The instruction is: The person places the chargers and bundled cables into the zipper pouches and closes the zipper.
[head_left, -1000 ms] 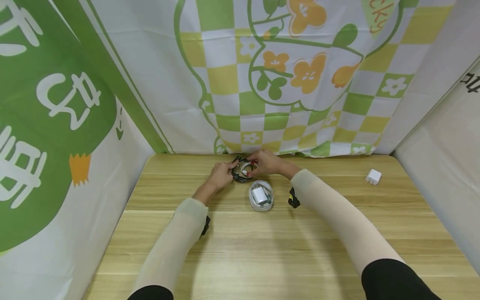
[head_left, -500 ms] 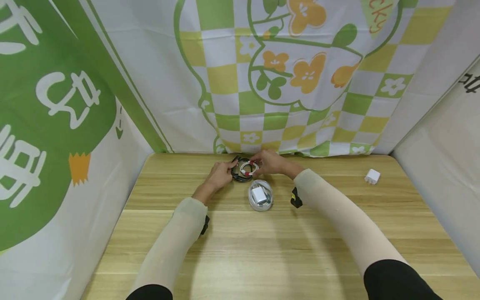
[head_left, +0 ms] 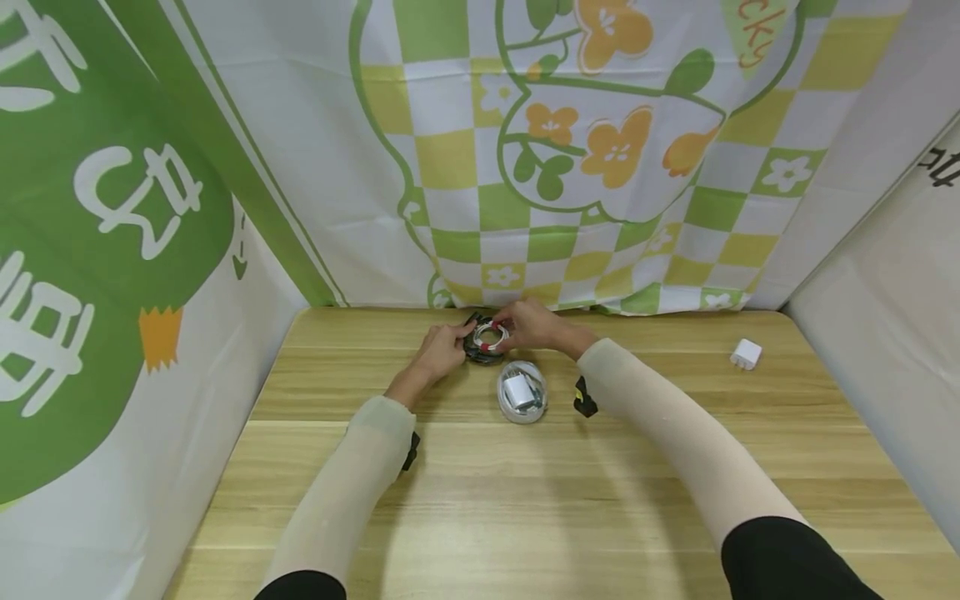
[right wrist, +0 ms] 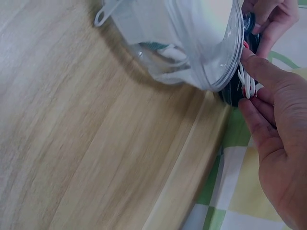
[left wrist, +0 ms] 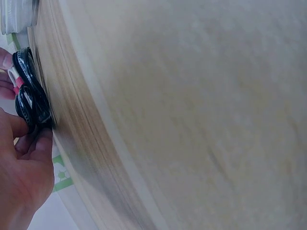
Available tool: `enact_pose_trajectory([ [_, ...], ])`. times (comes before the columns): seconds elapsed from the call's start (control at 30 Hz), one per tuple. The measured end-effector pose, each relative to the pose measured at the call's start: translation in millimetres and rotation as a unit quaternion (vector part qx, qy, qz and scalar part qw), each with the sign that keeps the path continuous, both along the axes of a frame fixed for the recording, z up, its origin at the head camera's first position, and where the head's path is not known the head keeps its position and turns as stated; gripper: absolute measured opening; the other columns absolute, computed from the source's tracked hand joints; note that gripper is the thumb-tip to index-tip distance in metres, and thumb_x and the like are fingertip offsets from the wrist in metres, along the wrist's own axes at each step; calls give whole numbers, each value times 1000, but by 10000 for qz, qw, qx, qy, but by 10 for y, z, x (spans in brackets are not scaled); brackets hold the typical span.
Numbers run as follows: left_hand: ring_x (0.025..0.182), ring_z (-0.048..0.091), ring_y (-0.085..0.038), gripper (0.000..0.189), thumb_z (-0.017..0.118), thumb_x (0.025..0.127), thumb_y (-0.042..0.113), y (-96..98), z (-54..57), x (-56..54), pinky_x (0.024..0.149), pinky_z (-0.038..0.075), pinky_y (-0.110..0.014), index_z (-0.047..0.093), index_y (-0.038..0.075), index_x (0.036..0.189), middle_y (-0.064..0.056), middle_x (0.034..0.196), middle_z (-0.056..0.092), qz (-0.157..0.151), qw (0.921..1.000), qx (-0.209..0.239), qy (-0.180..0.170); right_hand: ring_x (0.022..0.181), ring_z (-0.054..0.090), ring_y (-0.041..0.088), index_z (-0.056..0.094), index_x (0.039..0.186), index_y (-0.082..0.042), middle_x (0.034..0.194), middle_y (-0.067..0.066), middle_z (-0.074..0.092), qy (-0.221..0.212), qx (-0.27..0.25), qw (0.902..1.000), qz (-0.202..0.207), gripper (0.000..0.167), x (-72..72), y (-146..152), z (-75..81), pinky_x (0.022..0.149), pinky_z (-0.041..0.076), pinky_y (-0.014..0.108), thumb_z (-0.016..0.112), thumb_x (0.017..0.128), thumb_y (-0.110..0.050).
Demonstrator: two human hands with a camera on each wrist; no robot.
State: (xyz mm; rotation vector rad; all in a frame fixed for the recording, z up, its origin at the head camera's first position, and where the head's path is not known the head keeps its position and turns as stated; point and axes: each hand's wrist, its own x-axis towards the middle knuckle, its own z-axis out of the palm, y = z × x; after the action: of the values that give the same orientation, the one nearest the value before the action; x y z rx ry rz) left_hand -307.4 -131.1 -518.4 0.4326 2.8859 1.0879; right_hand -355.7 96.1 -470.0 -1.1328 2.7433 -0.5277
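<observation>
At the far edge of the table, my left hand [head_left: 441,350] pinches the left side of a coiled black cable [left wrist: 34,93] between thumb and fingers. My right hand [head_left: 534,323] holds a small coiled white cable [right wrist: 246,82] with red ties, thumb on one side and fingertips on the other. In the head view the white coil lies over the ring of the black one. Just in front of both hands stands a round clear zip pouch [right wrist: 158,36] with a white charger plug [head_left: 518,391] and cables in it.
A second white charger plug [head_left: 746,354] sits at the far right of the wooden table [head_left: 495,508]. Directly behind the table's far edge hangs a printed cloth [head_left: 442,242]. Cloth walls close in both sides.
My right hand shifted slightly right, then back left, carrying the white cable, which now sits more centrally over the black coil. The left hand keeps its grip in place.
</observation>
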Motion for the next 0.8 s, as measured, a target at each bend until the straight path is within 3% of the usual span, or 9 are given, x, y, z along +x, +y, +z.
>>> enact_pose_trajectory([
  [0.27, 52, 28, -10, 67, 52, 87, -8, -2, -7, -6, 52, 28, -24, 58, 12, 151, -18, 146, 62, 32, 9999, 85, -90, 81, 69, 19, 80, 110, 0, 96, 11, 79, 319, -103, 9985, 431, 40, -10, -56, -30, 76, 57, 35, 93, 83, -25],
  [0.47, 51, 27, -8, 66, 52, 88, -7, 1, -7, -12, 51, 26, -24, 58, 11, 151, -18, 146, 62, 3, 9999, 106, -88, 83, 71, 22, 79, 115, 1, 96, 12, 79, 223, -56, 9988, 427, 42, -21, -47, -49, 76, 57, 34, 92, 84, -25],
  [0.67, 51, 27, -9, 64, 51, 90, -6, 10, 17, -2, 52, 27, -25, 57, 13, 151, -19, 145, 64, 34, 9998, 75, -188, 71, 60, 15, 78, 120, 0, 90, 12, 77, 170, 137, 9987, 451, 44, -29, -37, -72, 69, 52, 32, 91, 85, -24],
  [0.8, 52, 29, -11, 62, 50, 93, -3, 17, 48, 8, 53, 29, -26, 58, 15, 151, -17, 149, 60, 80, 9997, 10, -230, 71, 61, 14, 77, 122, 1, 93, 12, 78, 167, 236, 9985, 461, 46, -29, -50, -86, 70, 54, 32, 91, 86, -24],
])
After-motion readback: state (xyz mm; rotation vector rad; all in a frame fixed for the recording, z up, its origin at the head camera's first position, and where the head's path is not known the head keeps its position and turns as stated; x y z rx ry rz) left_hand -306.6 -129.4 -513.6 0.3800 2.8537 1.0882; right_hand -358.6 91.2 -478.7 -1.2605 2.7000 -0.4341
